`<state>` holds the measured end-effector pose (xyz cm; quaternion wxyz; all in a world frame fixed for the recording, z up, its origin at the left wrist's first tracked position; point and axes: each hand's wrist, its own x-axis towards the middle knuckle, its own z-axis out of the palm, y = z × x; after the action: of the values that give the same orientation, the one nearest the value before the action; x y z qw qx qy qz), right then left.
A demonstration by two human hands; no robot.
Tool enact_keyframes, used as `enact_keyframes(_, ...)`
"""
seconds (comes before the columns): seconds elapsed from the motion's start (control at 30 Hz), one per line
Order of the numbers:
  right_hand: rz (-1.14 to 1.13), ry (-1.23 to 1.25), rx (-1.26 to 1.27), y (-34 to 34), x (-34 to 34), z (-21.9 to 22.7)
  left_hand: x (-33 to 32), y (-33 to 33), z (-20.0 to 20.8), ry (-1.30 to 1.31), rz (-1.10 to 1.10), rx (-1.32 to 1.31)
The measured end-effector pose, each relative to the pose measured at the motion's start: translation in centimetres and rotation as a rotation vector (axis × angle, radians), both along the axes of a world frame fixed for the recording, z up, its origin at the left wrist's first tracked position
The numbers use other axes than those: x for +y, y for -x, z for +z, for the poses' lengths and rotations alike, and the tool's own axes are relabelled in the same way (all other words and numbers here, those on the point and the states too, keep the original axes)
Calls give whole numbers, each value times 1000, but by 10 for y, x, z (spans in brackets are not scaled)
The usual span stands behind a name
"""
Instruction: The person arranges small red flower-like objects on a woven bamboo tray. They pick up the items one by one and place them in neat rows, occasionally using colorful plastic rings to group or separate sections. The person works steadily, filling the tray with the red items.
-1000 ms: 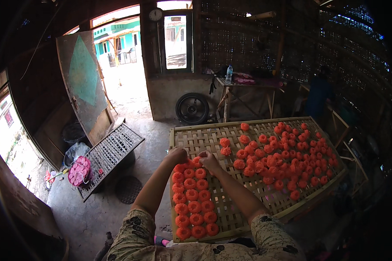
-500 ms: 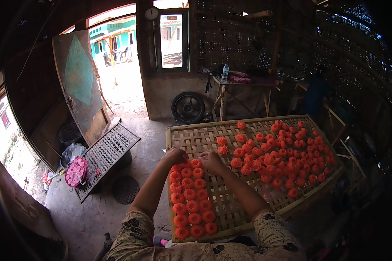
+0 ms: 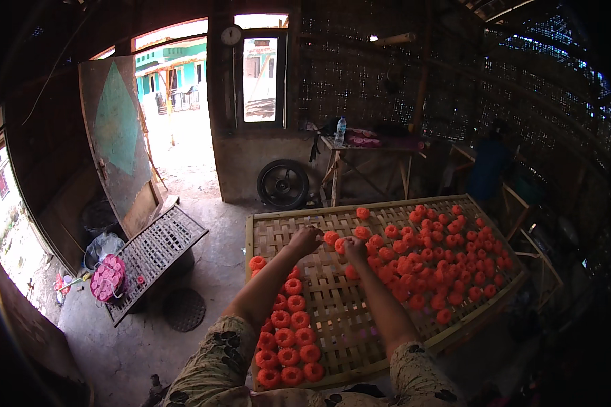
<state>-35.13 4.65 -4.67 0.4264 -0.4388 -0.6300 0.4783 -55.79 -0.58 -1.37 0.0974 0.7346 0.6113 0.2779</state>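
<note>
Many orange-red, ring-shaped pieces with a rough, stringy surface, like raw crackers, lie on a woven bamboo rack (image 3: 332,319). Over the rack's far middle, my left hand (image 3: 307,239) reaches the near side of one orange-red ring (image 3: 330,237); whether its fingers pinch it is too small to tell. My right hand (image 3: 354,252) is closed, its fingertips on another orange-red ring (image 3: 340,245) right beside the first. Neat rows of rings (image 3: 288,337) fill the rack's left side, partly hidden by my left forearm. A loose heap of rings (image 3: 421,261) spreads over the right side.
Left of the rack stands a low slatted stand (image 3: 157,261) with a pink bundle (image 3: 108,278) on its end. A round dark mat (image 3: 184,309) lies on the floor. Beyond are a wheel (image 3: 282,184), a table with a water bottle (image 3: 340,131), and an open door (image 3: 119,129).
Both hands have moved from the far end of the left rows toward the loose rings on the right. My right hand has taken hold of a ring. The view has shifted slightly.
</note>
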Motion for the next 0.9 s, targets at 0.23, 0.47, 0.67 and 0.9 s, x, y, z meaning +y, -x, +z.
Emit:
enact_keyframes(0.23, 192, 626, 859, -47, -2, 29, 78, -39, -54, -88, -136, 224)
enact_keyframes(0.47, 214, 555, 683, -50, -12, 27, 80, -6, -61, -137, -11, -242)
enact_keyframes(0.67, 278, 419, 319, -8, -15, 23, 19, 55, -11, 474, -115, -1426)
enact_keyframes(0.9, 188, 38, -80, 79, -19, -15, -43, 114, -8, 361, -51, -959)
